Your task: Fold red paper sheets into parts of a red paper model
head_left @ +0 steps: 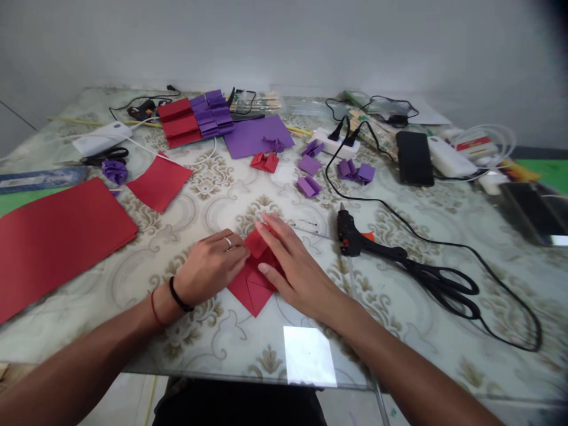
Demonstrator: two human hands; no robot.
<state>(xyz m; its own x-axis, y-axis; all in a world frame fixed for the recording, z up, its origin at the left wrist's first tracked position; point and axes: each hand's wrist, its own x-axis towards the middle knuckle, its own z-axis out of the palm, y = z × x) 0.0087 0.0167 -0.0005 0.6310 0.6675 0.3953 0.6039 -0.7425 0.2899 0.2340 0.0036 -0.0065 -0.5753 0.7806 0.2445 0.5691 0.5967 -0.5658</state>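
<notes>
Glue gun: A black glue gun is laid on a patterned tabletop, its nozzle pointed away from the person; all places below are given from it, as seen by the person.
Folded red paper: A creased piece of red paper is placed to the left of the glue gun and slightly nearer the person, flat on the table, with one corner turned toward the person.
Left hand: The left hand, on the paper's side away from the glue gun, is curled, its fingertips brought to the paper's left edge; whether the edge is pinched cannot be told. A ring is worn.
Right hand: The right hand, between paper and glue gun, is held spread and fairly flat, fingers stretched over the paper, thumb set apart.
Scissors: Black scissors are laid to the right of the glue gun, just beside its handle.
Purple pieces: Small folded purple pieces are scattered beyond the glue gun, some to its left.
Power strip: A white power strip is set farther beyond the glue gun, with black plugs inserted.
Phone: A dark phone is placed beyond the glue gun, to its right.
Red sheets: Large red sheets are stacked far to its left.
</notes>
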